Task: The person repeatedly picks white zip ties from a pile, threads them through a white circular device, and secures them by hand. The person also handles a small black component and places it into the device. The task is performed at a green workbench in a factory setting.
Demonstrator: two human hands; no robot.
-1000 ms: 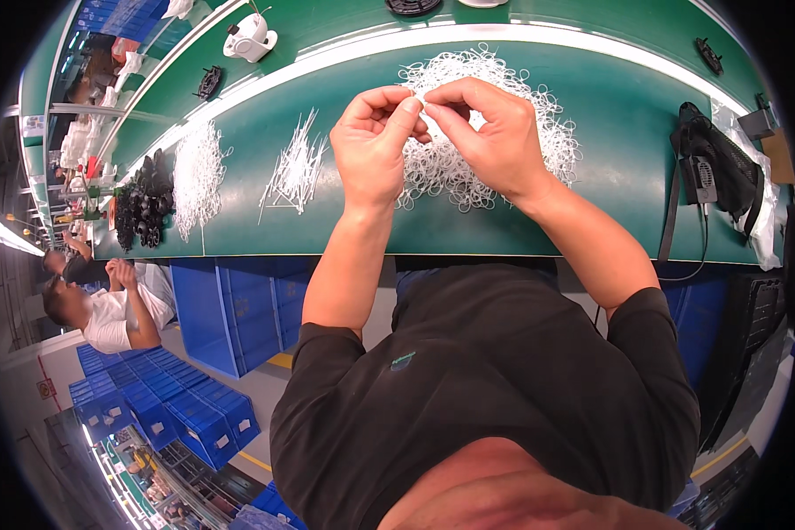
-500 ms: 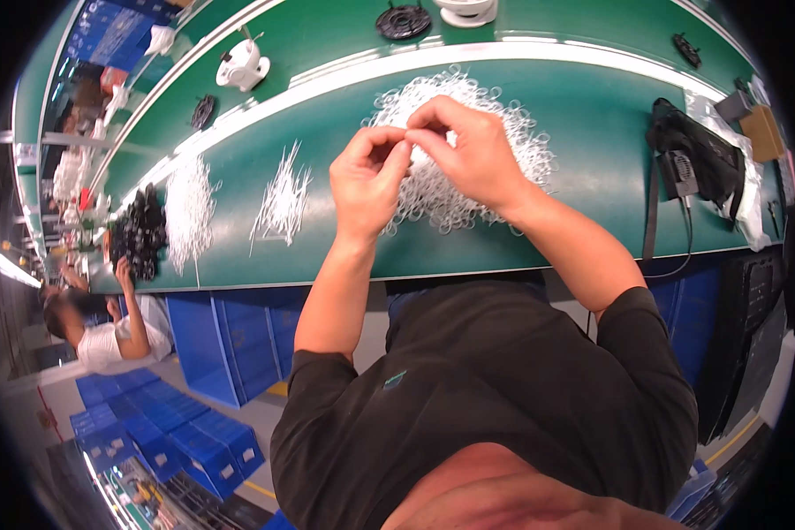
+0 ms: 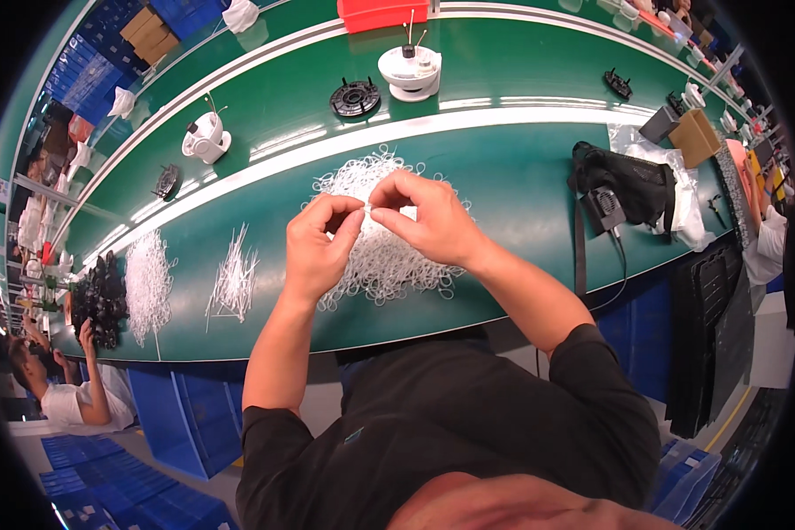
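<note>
My left hand (image 3: 317,246) and my right hand (image 3: 433,219) meet fingertip to fingertip, each in a pinch. A tiny white bit shows between them; it looks like part of a white cable tie, mostly hidden by the fingers. Under and around both hands spreads a big heap of looped white cable ties (image 3: 384,265) on the green tabletop (image 3: 521,212). Left of it lie a small bunch of straight white ties (image 3: 232,284) and a larger pile of white ties (image 3: 149,287).
Black parts (image 3: 100,300) are heaped farther left, near a person in a white top (image 3: 78,402). Beyond a pale rail stand white round-bodied devices (image 3: 411,72) and black ring-shaped bases (image 3: 355,97). A black bag (image 3: 623,181) with a cabled box lies right. Blue crates (image 3: 181,415) stand below.
The head view has shifted, so the table and hands appear lower and further left, and more of the far bench shows. Both hands stay pinched together over the heap.
</note>
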